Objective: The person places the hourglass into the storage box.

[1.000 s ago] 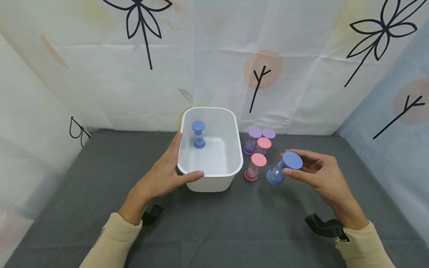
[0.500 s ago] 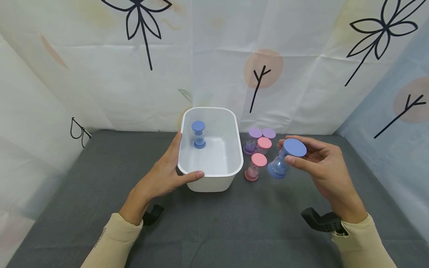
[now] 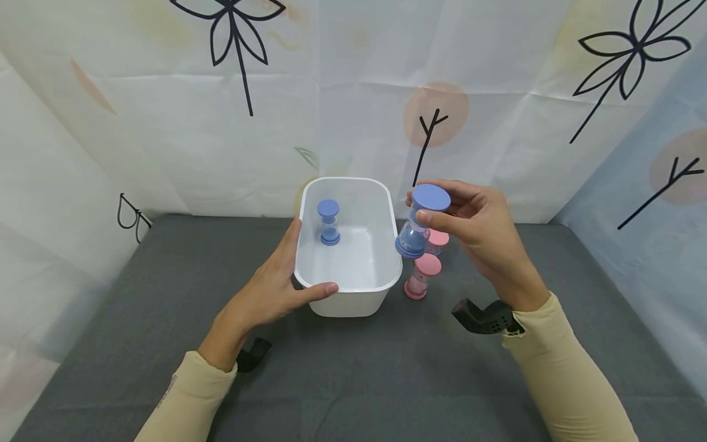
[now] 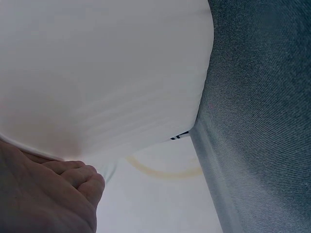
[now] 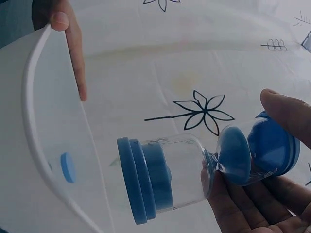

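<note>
My right hand (image 3: 475,230) grips a blue-capped sand timer (image 3: 424,221) by its upper end, just right of the white plastic tub (image 3: 353,304). The timer leans, its lower cap near the tub's right rim. In the right wrist view, blue sand and clear glass bulbs of this sand timer (image 5: 194,167) show between thumb and fingers. My left hand (image 3: 265,285) rests against the tub's front left corner, fingers straight along the left side and thumb across the front rim. Inside the tub stands another blue sand timer (image 3: 329,222).
A pink sand timer (image 3: 422,276) stands on the dark grey cloth (image 3: 353,380) right of the tub. Behind it, another pink sand timer (image 3: 437,239) is partly covered by the held one. White patterned fabric (image 3: 359,123) rises close behind the tub.
My right hand first lifted the blue sand timer, then carried it left and farther back toward the tub, covering the purple sand timers. My left hand and the tub stay put.
</note>
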The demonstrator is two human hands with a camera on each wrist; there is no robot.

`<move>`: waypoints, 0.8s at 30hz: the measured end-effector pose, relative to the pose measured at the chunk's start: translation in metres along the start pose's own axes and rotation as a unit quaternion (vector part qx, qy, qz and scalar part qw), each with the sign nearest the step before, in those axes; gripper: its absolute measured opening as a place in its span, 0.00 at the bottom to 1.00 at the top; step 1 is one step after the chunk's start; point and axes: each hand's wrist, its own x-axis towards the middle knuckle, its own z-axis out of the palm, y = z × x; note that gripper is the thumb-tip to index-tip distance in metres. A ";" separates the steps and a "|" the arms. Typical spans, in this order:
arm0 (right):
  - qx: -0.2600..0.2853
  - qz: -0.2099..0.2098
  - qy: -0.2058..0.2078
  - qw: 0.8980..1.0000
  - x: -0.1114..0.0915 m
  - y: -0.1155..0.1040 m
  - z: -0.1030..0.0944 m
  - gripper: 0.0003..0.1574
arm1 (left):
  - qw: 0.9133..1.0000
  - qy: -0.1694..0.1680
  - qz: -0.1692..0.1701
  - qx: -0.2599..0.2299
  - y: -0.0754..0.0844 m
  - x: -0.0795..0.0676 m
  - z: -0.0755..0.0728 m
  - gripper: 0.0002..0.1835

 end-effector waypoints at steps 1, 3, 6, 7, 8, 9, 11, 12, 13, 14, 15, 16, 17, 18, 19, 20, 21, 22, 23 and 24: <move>0.004 0.002 -0.004 1.000 0.005 0.000 0.003 0.24 | 1.000 0.000 0.001 0.000 0.000 0.000 0.000 0.67; 0.002 0.007 -0.010 1.000 0.015 0.002 0.010 0.25 | 1.000 0.000 0.003 0.000 -0.001 0.001 0.000 0.66; 0.002 0.010 -0.013 1.000 0.032 0.007 0.021 0.25 | 1.000 0.000 0.004 -0.001 -0.001 0.001 0.001 0.66; 0.003 0.012 -0.014 1.000 0.037 0.009 0.025 0.26 | 1.000 0.000 0.004 -0.002 -0.001 0.001 0.001 0.66; 0.005 0.014 -0.013 1.000 0.042 0.012 0.029 0.26 | 1.000 0.000 0.005 -0.003 -0.001 0.001 0.001 0.66; 0.008 0.015 -0.012 1.000 0.048 0.014 0.033 0.26 | 1.000 0.000 0.007 -0.006 -0.001 0.001 0.001 0.66; 0.015 0.023 -0.012 1.000 0.058 0.019 0.042 0.26 | 1.000 0.000 0.007 -0.009 -0.001 0.002 0.000 0.66; 0.020 0.029 -0.012 0.999 0.062 0.021 0.046 0.25 | 1.000 -0.001 0.008 -0.011 -0.001 0.002 0.000 0.66; 0.020 0.035 -0.013 0.999 0.067 0.024 0.050 0.25 | 1.000 -0.001 0.009 -0.012 0.000 0.002 0.000 0.66; 0.018 0.040 -0.015 0.999 0.071 0.027 0.054 0.24 | 1.000 -0.001 0.008 -0.013 -0.001 0.002 0.000 0.66; 0.015 0.045 -0.016 0.999 0.075 0.030 0.058 0.24 | 1.000 -0.001 0.007 -0.013 0.000 0.002 0.000 0.66; 0.012 0.051 -0.018 0.998 0.079 0.034 0.061 0.23 | 1.000 -0.002 0.005 -0.013 0.000 0.001 0.000 0.66; 0.007 0.056 -0.021 0.998 0.082 0.037 0.065 0.23 | 1.000 -0.003 0.005 -0.013 -0.001 0.001 0.000 0.66; 0.001 0.061 -0.024 0.998 0.086 0.040 0.068 0.23 | 1.000 -0.004 0.004 -0.013 -0.001 0.001 0.000 0.66; -0.005 0.067 -0.027 0.997 0.089 0.044 0.072 0.22 | 1.000 -0.005 0.002 -0.011 -0.001 0.001 0.000 0.66; -0.010 0.073 -0.028 0.997 0.092 0.047 0.075 0.22 | 1.000 -0.006 0.001 -0.011 -0.002 0.001 0.000 0.66; -0.015 0.080 -0.029 0.996 0.095 0.050 0.078 0.22 | 1.000 -0.006 -0.001 -0.010 -0.002 0.001 -0.001 0.66; -0.021 0.087 -0.030 0.996 0.098 0.053 0.081 0.22 | 1.000 -0.007 -0.002 -0.009 -0.002 0.001 -0.001 0.66; -0.027 0.094 -0.030 0.995 0.100 0.056 0.083 0.22 | 1.000 -0.007 -0.004 -0.007 -0.002 0.001 -0.001 0.66; -0.032 0.102 -0.030 0.994 0.103 0.058 0.086 0.22 | 1.000 -0.007 -0.006 -0.004 -0.002 0.000 -0.001 0.66</move>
